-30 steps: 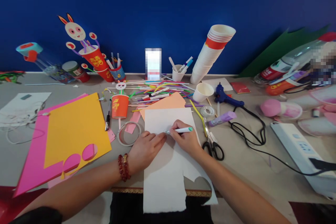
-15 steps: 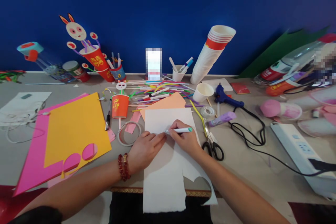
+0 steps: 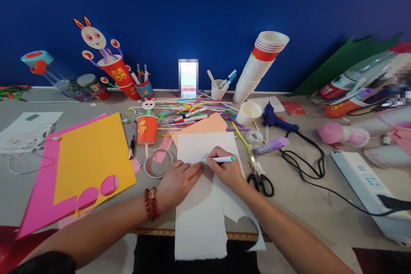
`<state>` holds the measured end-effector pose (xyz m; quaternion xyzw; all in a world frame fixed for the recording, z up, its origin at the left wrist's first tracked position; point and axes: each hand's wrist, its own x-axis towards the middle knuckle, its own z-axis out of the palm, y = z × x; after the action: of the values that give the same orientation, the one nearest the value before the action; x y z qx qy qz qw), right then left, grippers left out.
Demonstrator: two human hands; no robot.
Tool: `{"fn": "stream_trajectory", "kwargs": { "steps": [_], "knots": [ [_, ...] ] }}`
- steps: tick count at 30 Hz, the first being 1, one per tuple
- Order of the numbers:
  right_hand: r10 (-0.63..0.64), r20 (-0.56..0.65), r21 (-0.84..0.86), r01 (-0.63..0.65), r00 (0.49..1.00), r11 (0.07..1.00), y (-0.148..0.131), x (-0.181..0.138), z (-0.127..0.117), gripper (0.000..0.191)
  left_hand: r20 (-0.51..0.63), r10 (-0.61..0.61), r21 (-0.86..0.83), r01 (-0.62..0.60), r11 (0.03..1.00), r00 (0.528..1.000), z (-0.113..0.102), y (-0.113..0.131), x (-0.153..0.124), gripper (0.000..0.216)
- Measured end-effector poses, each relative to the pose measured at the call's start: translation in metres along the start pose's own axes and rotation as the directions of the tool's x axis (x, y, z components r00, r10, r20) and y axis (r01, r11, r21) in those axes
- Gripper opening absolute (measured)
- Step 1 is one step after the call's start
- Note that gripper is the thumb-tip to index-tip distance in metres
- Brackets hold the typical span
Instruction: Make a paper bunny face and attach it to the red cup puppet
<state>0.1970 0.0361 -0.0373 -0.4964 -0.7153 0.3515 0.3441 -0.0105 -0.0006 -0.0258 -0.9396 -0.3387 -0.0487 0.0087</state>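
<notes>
Marker (image 3: 224, 159) in right hand (image 3: 227, 174) has barely moved over white paper (image 3: 199, 227).

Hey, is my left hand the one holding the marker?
No, your right hand holds the marker, while your left hand rests on the white paper.

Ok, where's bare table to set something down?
Widest patch: between the right forearm and the power strip, nearer than the black cord. A smaller one lies between the yellow sheet and red bracelet. Crowded: beyond the white paper, under straws and markers.
</notes>
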Motion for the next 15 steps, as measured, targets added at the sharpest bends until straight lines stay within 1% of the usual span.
{"fn": "stream_trajectory", "kwargs": {
  "steps": [15],
  "knots": [
    [0.009,0.006,-0.006,-0.009,1.0,1.0,-0.0032,-0.0001,-0.0005,0.014,-0.045,-0.018,-0.037,0.016,0.999,0.999,-0.0007,-0.0009,0.0011,0.037]
  ]
}}
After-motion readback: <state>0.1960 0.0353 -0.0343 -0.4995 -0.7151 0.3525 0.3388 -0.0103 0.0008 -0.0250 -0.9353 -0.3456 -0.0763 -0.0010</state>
